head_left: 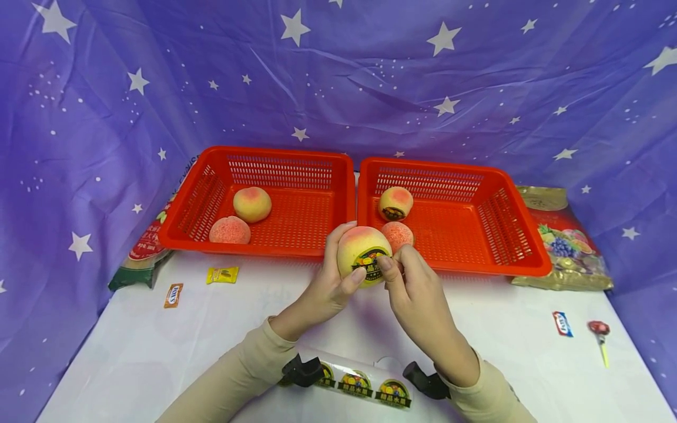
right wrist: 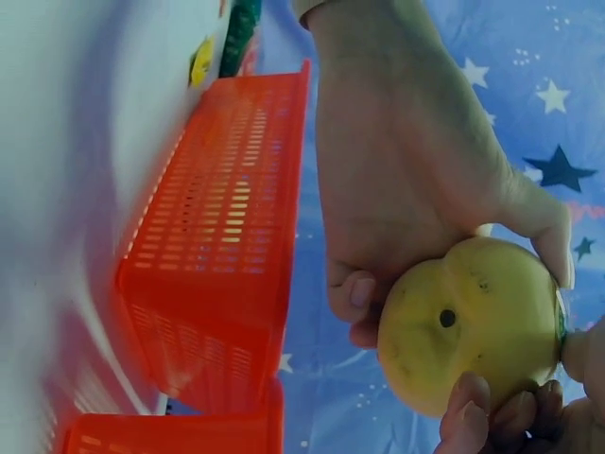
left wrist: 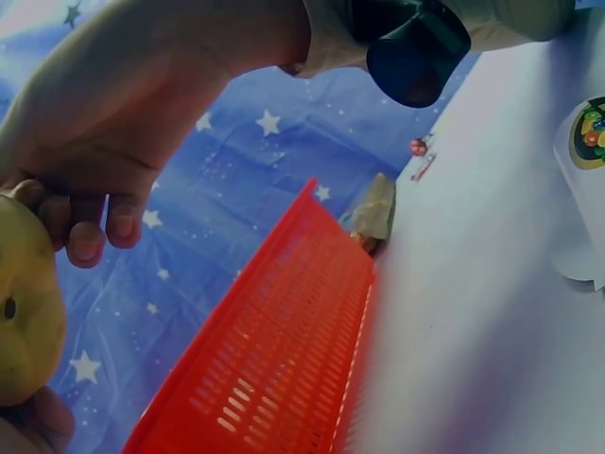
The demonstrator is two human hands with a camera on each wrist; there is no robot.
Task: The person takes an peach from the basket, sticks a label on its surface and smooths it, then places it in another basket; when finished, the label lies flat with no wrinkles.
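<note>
A yellow-pink peach (head_left: pixel 357 242) is held up in front of the baskets, with a dark fruit-print sticker (head_left: pixel 371 262) on its near face. My left hand (head_left: pixel 329 288) grips it from the side, thumb near the sticker. My right hand (head_left: pixel 420 294) has its thumb on the sticker's right part and its other fingers curled by the peach's side. The right wrist view shows the peach's underside (right wrist: pixel 473 326) with a small dark hole, between left fingers (right wrist: pixel 352 295) and right fingers (right wrist: pixel 465 402). In the left wrist view, the peach (left wrist: pixel 28 298) is cut off by the frame.
Behind stand two red baskets: the left basket (head_left: pixel 346 205) holds two peaches; the right basket (head_left: pixel 492 235) holds a stickered peach (head_left: pixel 396 202) and a redder peach (head_left: pixel 398 235). A sticker strip (head_left: pixel 365 385) lies below the wrists. Sweets, a lollipop (head_left: pixel 599 329) and bags (head_left: pixel 568 252) lie around.
</note>
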